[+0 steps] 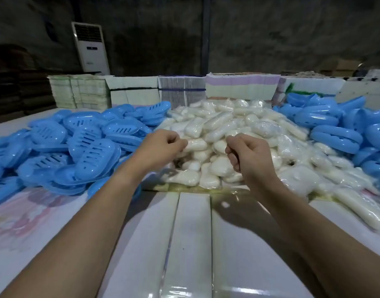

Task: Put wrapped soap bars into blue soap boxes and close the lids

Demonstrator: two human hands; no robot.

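A heap of white soap bars (pixel 223 123) in clear wrap fills the middle of the table. Open blue soap boxes (pixel 88 145) with slotted bottoms are piled on the left. More blue boxes (pixel 335 134), these ones closed, are piled on the right. Both of my arms reach over the near edge of the soap heap. My left hand (pixel 161 147) has its fingers curled, and the fingertips pinch the end of one wrapped soap bar (pixel 196 145). My right hand (pixel 247 153) hovers beside it with curled fingers, and I see nothing in it.
White glossy boards (pixel 191 244) cover the table in front of me. Stacks of flat cartons (pixel 242 87) line the far edge behind the heaps. A white standing air conditioner (pixel 91 48) is at the back left. A large bag of soap (pixel 361 207) lies at the right.
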